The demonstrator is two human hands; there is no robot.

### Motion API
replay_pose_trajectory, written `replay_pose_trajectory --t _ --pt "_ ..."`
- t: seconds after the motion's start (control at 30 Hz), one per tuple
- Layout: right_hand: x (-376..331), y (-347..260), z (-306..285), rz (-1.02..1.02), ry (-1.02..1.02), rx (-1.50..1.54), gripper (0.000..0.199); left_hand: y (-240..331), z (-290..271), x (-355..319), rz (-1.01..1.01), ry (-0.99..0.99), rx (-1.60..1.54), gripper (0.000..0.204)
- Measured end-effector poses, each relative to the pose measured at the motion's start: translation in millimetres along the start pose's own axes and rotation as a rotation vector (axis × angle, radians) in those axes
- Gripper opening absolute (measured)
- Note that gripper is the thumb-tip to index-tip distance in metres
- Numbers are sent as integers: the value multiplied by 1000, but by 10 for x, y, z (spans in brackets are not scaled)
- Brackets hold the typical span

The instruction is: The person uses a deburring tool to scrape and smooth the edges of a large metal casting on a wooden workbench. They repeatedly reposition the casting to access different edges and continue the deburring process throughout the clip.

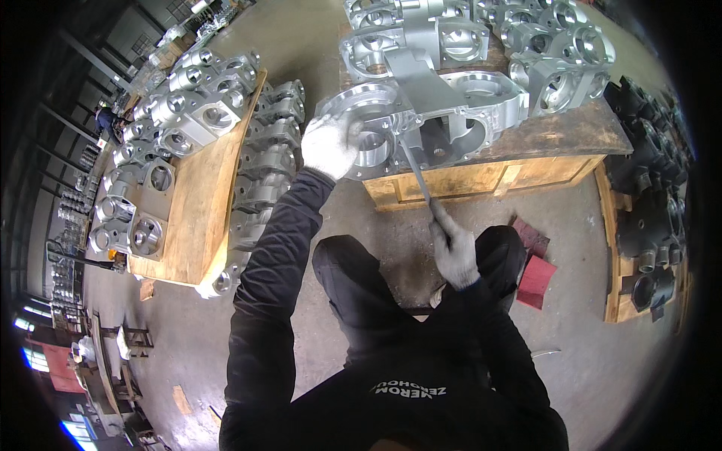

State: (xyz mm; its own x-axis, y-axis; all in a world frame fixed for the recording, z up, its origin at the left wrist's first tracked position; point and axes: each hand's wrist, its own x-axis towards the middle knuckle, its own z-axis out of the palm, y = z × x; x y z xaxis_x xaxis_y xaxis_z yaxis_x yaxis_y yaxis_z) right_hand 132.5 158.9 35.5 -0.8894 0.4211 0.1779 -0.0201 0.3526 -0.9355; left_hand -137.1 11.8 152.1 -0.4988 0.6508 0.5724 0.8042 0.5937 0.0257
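Note:
A large silver metal casting [414, 73] with round bores and a flat web lies on the wooden bench in front of me. My left hand [331, 143], in a white glove, grips its near left side beside a round bore. Some of that hand's fingers are hard to make out against the bright metal. In my right hand [456, 252], gloved in grey-white, is a long flat metal file [414, 170], closed in the fingers at its lower end. The file slants up and away, its far tip at the casting's near edge between two openings.
Similar castings [568, 56] crowd the wooden bench [481, 180]. To the left, a wooden-topped stand [197, 214] bears more castings, with others stacked beside it. Dark cylindrical parts [650, 225] sit on a pallet at right. Red pieces [535, 282] lie on the floor near my knee.

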Motion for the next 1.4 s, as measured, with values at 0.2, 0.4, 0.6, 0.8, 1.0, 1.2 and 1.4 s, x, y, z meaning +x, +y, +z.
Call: replay_pose_trajectory --t 0.2,0.4,0.6,0.8,1.0,1.2,1.4 --pt "492 -148 242 -58 74 136 45 -3 -2 6 10 46 9 30" --pt "189 180 495 -1 39 343 45 -23 56 -9 -6 52 37 28" --pt "-261 141 -22 104 -101 -48 46 -9 8 17 -58 -53 12 29" --pt "411 -223 -8 -143 103 38 45 19 -83 45 -47 -56 -3 28" --pt "459 -44 322 40 89 246 43 -14 -27 36 20 46 -15 23" --pt "135 154 319 88 3 90 45 -24 -59 61 -38 -78 -99 28" --pt "-410 116 67 169 -264 -42 43 -12 -334 276 -150 -449 -97 39"
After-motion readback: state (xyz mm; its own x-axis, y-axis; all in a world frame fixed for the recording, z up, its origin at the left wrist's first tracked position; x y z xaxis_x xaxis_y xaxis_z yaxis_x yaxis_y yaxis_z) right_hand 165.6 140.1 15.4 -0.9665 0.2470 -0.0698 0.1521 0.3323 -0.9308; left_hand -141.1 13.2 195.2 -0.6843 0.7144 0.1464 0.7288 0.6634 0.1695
